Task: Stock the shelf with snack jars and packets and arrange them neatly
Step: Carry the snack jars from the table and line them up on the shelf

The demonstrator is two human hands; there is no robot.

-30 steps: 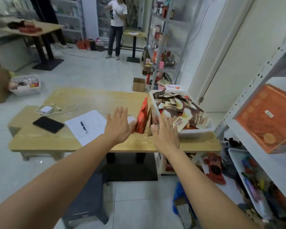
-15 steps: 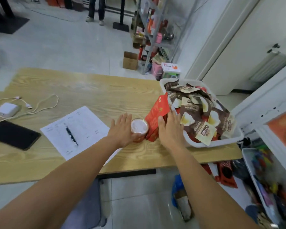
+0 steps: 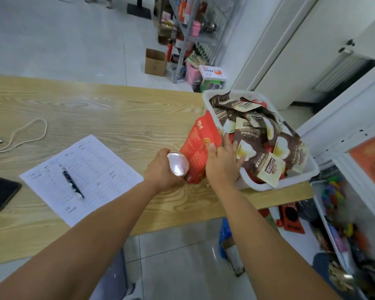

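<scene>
Two hands are out in front of me in the head view, both at the right end of the wooden table (image 3: 117,109). My left hand (image 3: 158,172) is curled round a small jar (image 3: 178,166), which is tipped so its shiny pale lid faces up at me. The jar sits just off the table edge side of my palm and touches the red packets (image 3: 200,152) beside it. My right hand (image 3: 223,163) pinches those red packets, the thumb (image 3: 211,149) pressed on their near face and the fingers reaching behind them. The packets stand upright on the table, leaning against the white tub (image 3: 279,185). The tub is heaped with brown packets (image 3: 258,137), and my right fingers lie against the nearest ones.

Further left on the table lie a printed sheet (image 3: 91,161) with a pen (image 3: 73,184) on it, a dark tablet (image 3: 0,192) at the edge of view, and a looped white cable (image 3: 26,135). The white shelf (image 3: 344,146) stands to my right, with something orange (image 3: 372,161) on it. A cardboard box (image 3: 155,62) sits on the floor beyond the table.
</scene>
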